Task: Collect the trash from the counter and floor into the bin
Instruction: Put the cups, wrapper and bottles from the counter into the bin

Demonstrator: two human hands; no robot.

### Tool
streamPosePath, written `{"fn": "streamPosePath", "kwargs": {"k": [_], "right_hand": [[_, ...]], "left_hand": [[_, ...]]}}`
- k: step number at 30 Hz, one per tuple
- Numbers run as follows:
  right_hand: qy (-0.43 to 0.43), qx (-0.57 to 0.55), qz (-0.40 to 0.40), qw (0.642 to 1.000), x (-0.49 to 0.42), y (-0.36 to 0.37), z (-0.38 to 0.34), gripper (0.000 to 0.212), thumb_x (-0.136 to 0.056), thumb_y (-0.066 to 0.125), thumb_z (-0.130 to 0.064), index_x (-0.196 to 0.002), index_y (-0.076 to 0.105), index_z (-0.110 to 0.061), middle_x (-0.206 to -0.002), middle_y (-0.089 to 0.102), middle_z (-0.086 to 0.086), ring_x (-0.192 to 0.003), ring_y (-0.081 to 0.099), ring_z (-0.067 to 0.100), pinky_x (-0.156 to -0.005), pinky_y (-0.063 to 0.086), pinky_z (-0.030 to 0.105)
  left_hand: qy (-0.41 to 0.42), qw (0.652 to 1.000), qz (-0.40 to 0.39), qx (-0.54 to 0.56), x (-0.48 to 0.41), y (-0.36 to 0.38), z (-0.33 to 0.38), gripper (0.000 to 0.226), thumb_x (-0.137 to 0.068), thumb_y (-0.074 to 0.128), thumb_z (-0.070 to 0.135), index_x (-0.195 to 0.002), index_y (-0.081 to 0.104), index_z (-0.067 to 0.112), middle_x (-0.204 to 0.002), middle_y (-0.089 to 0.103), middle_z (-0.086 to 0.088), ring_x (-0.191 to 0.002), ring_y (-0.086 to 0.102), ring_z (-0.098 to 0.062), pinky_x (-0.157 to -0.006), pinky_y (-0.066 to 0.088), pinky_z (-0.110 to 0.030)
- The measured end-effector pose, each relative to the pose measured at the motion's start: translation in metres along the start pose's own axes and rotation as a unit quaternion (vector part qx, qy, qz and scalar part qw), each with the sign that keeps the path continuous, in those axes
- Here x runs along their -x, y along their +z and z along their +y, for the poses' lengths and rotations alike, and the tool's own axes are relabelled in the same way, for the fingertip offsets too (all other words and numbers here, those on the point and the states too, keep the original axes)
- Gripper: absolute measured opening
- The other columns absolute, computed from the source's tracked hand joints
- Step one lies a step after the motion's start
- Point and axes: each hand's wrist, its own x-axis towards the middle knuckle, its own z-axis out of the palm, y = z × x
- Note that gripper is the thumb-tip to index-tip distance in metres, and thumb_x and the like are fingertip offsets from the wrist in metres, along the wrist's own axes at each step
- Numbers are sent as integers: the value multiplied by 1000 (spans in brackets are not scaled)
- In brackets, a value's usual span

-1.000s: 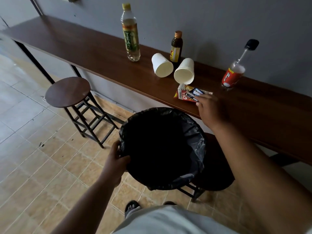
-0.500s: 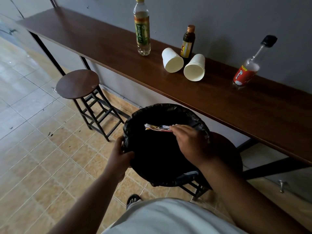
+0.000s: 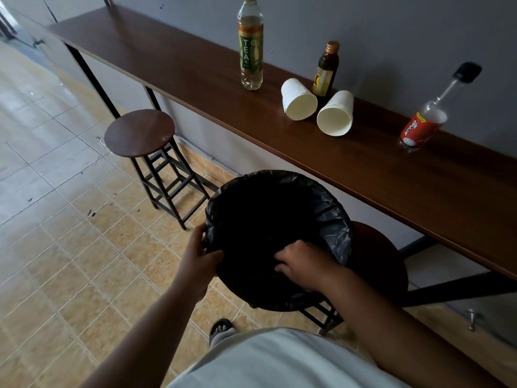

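Hands at the bin as cups and bottles wait on the worktop

The left hand [image 3: 197, 254] clasps the rim of the black-lined bin [image 3: 333, 217], held below the worktop's [image 3: 173, 63] front edge; the right hand [image 3: 303, 264] dips inside, fingers loosely curled, and whether it grips anything cannot be told. Two paper cups [image 3: 300, 103] lie tipped near the back edge (light, easily crushed, best pinched at the rim). The tea bottle [image 3: 251, 49], brown bottle [image 3: 326, 70] and red-labelled bottle [image 3: 422, 127] look stiffer, likely smooth; take each around the body.

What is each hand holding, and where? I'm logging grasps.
Left hand grips the bin by its near rim. Right hand, inside the bin, shows nothing held.
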Motion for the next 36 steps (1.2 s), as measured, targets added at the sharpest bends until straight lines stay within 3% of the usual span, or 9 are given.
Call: {"fn": "streamPosePath", "kwargs": {"k": [6,11,16,21,24,26,28,32,36], "right_hand": [[-12,-92,205,974,-2,-60,15,30,-91,59,-26,-119,66,-16,-113,70,7,-103,65,24,-88,54,36],[30,-26,459,888,-25,-127,43,23,-85,61,-17,-107,68,-12,-101,69,11,-93,63,31,-77,53,38],[162,33,418,893,-66,-172,84,59,-87,59,-8,-140,40,-22,-144,38,19,-124,41,41,-95,45,51],[206,27,363,908,-91,-190,100,62,-91,53,-3,-146,32,-21,-146,32,26,-129,36,46,-103,36,51],[236,-8,387,891,-99,-195,102,43,-95,52,-31,-133,53,-10,-128,56,22,-113,55,36,-83,42,37],[265,-50,421,866,-99,-193,103,54,-90,55,-50,-123,61,-8,-116,64,15,-94,60,25,-69,42,28],[277,-91,435,852,-97,-190,101,53,-89,57,-47,-122,62,-7,-111,65,11,-88,58,22,-58,41,25],[214,-32,449,867,-82,-185,103,46,-92,49,-1,-137,49,-10,-131,55,28,-116,55,41,-93,49,43],[168,-96,509,839,-64,-174,100,46,-94,44,-3,-138,49,-16,-134,56,21,-122,54,37,-99,48,46]], "left_hand": [[4,1000,0,2,-5,-1,2,67,-82,52,-20,-135,42,19,-122,56,-17,-98,65,-33,-60,58,-31],[20,1000,-13,-1,-7,-1,8,60,-83,51,-20,-125,46,23,-120,54,-20,-94,64,-35,-55,57,-29],[25,1000,-13,-4,-10,0,12,61,-82,51,-21,-123,47,24,-119,55,-20,-95,64,-35,-57,57,-29],[23,1000,3,-13,-13,0,15,61,-81,52,-21,-129,45,16,-120,56,-23,-93,65,-34,-56,56,-29],[18,1000,1,-14,-14,-1,16,61,-81,55,-19,-128,46,18,-121,56,-21,-96,65,-36,-59,58,-31],[20,1000,2,-18,-16,-2,16,61,-81,55,-19,-128,46,18,-121,56,-22,-95,66,-35,-59,58,-32],[20,1000,4,-22,-16,-3,16,60,-81,55,-19,-127,47,18,-120,56,-22,-92,67,-33,-59,58,-33],[20,999,2,-25,-18,-5,18,61,-80,55,-19,-128,46,17,-119,56,-22,-89,67,-31,-58,57,-31],[12,1000,-7,-20,-19,-7,19,65,-81,54,-19,-134,42,16,-121,55,-21,-93,66,-33,-60,58,-32]]}}
